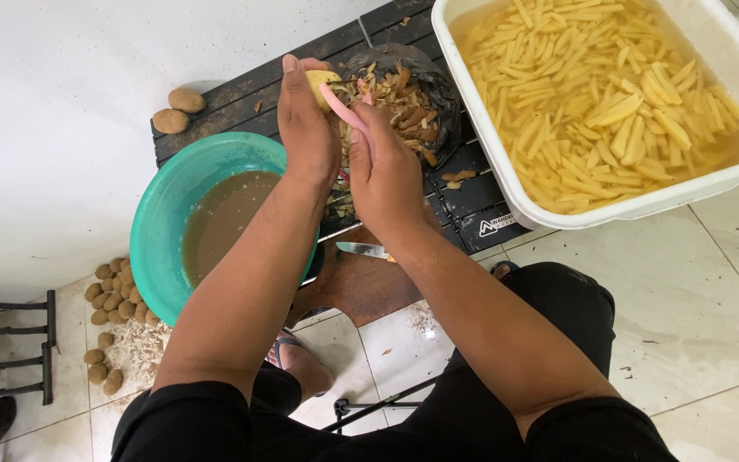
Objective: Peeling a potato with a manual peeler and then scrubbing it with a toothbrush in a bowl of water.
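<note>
The person's left hand is clenched round a potato, partly peeled; only its pale yellow top shows above thumb & fingers, the rest hidden in the palm. Right hand grips a pink peeler, handle closed in the fist, the pink shaft slanting up-left so its tip meets the potato's right side. So the potato sits at the top of the left grip, just left of the peeler, w/ both hands close together, nearly touching.

Directly behind the hands: a black bag full of brown & tan peelings, lying on a low black slatted table. The potato is held above the bag's left edge. A few loose peel bits lie on the slats to the right of the bag.

Left & below the left forearm: a teal basin w/ murky brown water. Two unpeeled potatoes rest at the table's left end, touching each other. Top right: a white tub holding cut potato sticks in yellowish water, well apart from the hands.

Under the right wrist: a knife, blade showing, on a brown wooden board. On the tiled floor at lower left, a heap of small potatoes next to pale scraps. The person wears black clothing; one sandalled foot shows between the knees.
</note>
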